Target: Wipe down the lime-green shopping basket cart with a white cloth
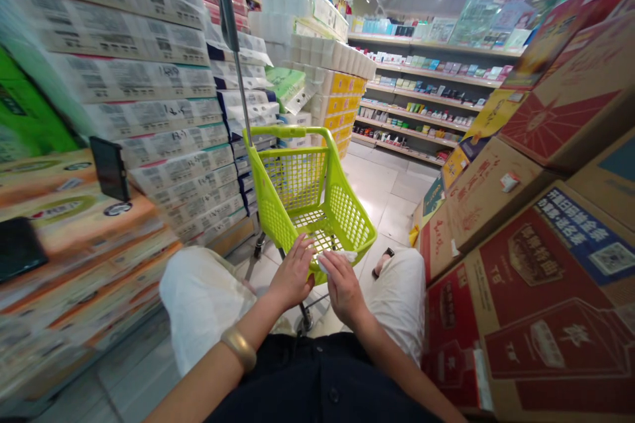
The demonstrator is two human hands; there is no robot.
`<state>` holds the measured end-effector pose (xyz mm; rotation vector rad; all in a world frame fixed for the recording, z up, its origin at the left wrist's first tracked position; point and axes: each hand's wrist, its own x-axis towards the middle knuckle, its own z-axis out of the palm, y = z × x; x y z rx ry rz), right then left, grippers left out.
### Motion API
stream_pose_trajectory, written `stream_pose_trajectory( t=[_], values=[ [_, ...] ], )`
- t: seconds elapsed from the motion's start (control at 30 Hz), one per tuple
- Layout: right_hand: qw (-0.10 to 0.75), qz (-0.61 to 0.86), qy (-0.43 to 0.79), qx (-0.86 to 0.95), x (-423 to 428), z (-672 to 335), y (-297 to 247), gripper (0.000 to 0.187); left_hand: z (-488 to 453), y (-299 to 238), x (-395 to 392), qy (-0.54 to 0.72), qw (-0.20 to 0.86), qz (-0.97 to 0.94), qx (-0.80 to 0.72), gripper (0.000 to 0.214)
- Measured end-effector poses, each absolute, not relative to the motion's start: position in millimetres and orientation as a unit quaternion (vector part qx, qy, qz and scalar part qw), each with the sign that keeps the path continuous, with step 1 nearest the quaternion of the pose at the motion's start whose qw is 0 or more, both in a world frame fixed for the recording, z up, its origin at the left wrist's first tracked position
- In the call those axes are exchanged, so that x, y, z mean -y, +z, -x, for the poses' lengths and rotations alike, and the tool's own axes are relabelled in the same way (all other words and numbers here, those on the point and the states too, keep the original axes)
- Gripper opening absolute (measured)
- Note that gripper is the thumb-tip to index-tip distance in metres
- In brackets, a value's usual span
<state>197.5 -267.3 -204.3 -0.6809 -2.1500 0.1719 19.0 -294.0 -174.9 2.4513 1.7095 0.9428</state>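
Note:
A lime-green shopping cart [342, 205] with a perforated plastic basket stands between my knees. My left hand [294, 272] grips its near rim, fingers over the edge and thumb lower down. A crumpled white tissue [350, 256] lies under the fingers of my right hand [344, 283], pressed against the same rim a little to the right. Part of the tissue is hidden by those fingers. The cart's handle [290, 133] is on the far side, and a metal pole [243, 86] rises from its left corner.
Stacked wrapped paper packs [169, 99] rise on the left. A phone-like black device [110, 168] stands on orange packs [74, 211], with another dark screen [20, 248] nearby. Cardboard cartons [540, 277] line the right. Beyond the tiled floor [381, 192] are stocked shelves [421, 102].

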Motion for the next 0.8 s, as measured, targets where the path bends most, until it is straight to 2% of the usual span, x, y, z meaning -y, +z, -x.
stream_pose_trajectory(
  t=[0.07, 0.2, 0.3, 0.4, 0.5, 0.57, 0.8],
  values=[
    [0.433, 0.284, 0.051, 0.854, 251.6, -213.7, -201.2, 0.051, -14.8, -174.1, 294.9, 0.3, 0.003, -0.784, -0.543, 0.049],
    [0.502, 0.41, 0.025, 0.761, 207.1, -251.3, -203.6, 0.041, -12.3, -174.1, 294.7, 0.29, 0.004, -0.79, -0.539, 0.046],
    [0.521, 0.453, 0.028, 0.723, 205.8, -246.9, -205.9, 0.039, -15.2, -175.6, 292.9, 0.291, 0.004, -0.784, -0.548, 0.043],
    [0.501, 0.385, 0.045, 0.773, 237.8, -213.5, -202.1, 0.041, -17.2, -176.6, 291.0, 0.298, 0.005, -0.78, -0.55, 0.043],
    [0.443, 0.263, 0.062, 0.855, 267.6, -186.8, -194.1, 0.049, -15.3, -176.3, 290.4, 0.301, 0.008, -0.789, -0.536, 0.048],
    [0.425, 0.241, 0.059, 0.87, 268.3, -189.1, -190.5, 0.051, -12.8, -175.6, 290.9, 0.3, 0.008, -0.793, -0.531, 0.049],
    [0.516, 0.415, 0.024, 0.749, 203.0, -253.4, -196.5, 0.034, -13.7, -173.7, 291.2, 0.288, 0.018, -0.791, -0.54, 0.041]
  ],
)
